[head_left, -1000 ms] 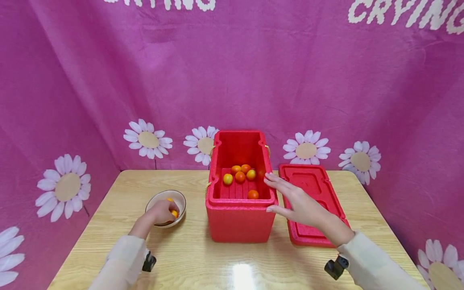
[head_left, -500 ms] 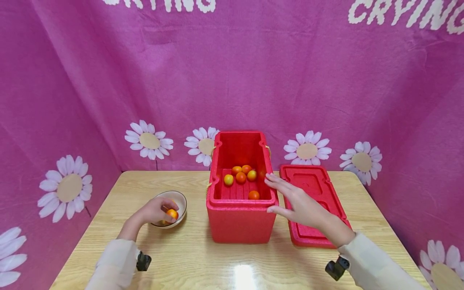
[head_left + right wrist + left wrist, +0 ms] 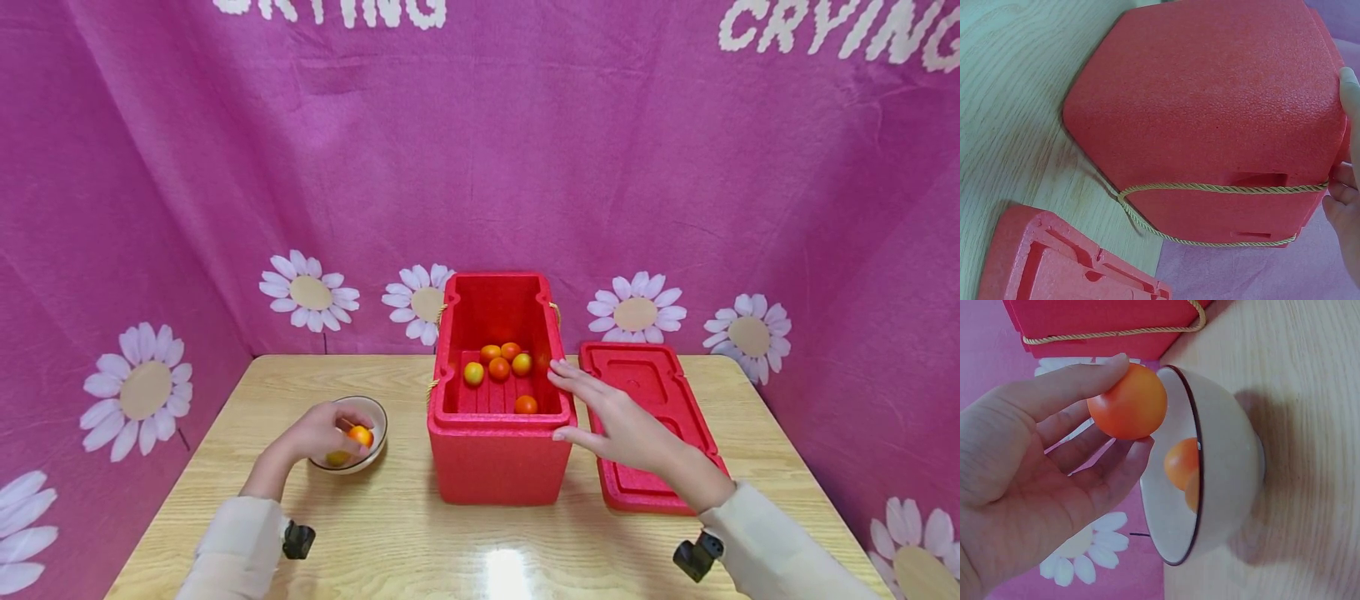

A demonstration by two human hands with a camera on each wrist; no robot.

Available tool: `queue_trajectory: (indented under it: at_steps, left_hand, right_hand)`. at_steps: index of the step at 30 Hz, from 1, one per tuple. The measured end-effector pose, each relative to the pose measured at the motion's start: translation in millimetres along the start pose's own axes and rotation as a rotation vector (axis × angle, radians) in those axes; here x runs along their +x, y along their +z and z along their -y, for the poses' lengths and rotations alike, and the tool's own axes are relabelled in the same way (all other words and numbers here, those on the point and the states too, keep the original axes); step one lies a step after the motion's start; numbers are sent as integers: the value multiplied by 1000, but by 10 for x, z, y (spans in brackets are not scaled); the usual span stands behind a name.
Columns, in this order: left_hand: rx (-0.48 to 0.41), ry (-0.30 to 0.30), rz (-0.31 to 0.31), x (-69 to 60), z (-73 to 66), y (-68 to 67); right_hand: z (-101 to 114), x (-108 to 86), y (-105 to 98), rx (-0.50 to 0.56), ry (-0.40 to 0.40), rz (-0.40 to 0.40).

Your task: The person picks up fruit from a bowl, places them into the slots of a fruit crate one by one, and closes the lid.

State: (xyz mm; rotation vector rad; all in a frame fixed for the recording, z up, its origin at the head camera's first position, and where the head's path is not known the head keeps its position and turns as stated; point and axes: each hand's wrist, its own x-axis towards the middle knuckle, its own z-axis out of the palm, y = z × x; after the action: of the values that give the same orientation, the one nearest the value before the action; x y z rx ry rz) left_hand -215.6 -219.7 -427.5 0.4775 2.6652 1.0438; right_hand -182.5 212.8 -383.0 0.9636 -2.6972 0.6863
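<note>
Orange fruit [image 3: 1127, 403] is pinched between thumb and fingers of the left hand [image 3: 321, 429], just above the bowl [image 3: 1229, 462], where more fruits [image 3: 1180, 464] lie. The right hand [image 3: 621, 423], fingers spread, touches the rim of the red box [image 3: 495, 467], which contains six fruits [image 3: 498, 369]. Beside it, the red lid [image 3: 660, 400] lies flat on the worktop [image 3: 397, 533].

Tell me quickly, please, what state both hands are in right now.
Left hand: closed, holding an orange fruit above the bowl.
Right hand: open, touching the red box.
</note>
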Motion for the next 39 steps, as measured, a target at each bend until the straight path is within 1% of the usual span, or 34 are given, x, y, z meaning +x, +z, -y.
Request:
queue_trajectory:
  at_steps: [3, 5, 7, 10, 12, 17, 21, 24, 26, 30, 34, 39]
  left_hand:
    - [35, 2, -15, 16, -48, -1]
    - [57, 18, -14, 32, -82, -7]
    - [72, 24, -7, 46, -126, -18]
    - [80, 22, 22, 62, -207, -46]
    - [81, 11, 45, 70, -257, -63]
    - [81, -14, 94, 94, -330, -80]
    - [99, -45, 107, 102, -389, -89]
    - [122, -57, 112, 99, -441, -95]
    - [120, -71, 118, 92, -484, -106]
    - [113, -81, 136, 87, -579, -151]
    - [127, -65, 142, 87, -674, -205]
    - [174, -22, 128, 82, -773, -252]
  right_hand:
    - [-1, 0, 1, 3, 2, -1]
    - [-2, 2, 2, 3, 3, 0]
    - [-2, 4, 1, 3, 5, 0]
    - [-3, 7, -3, 3, 4, -1]
    - [-5, 9, -3, 5, 3, -3]
    - [-11, 5, 5, 3, -3, -8]
    - [-10, -2, 8, 2, -12, -15]
    - [-14, -6, 11, 6, -15, -16]
    - [-14, -2, 11, 7, -16, -12]
    - [-17, 4, 12, 6, -16, -12]
    - [-19, 3, 12, 2, -25, -26]
    - [-18, -1, 16, 3, -27, -30]
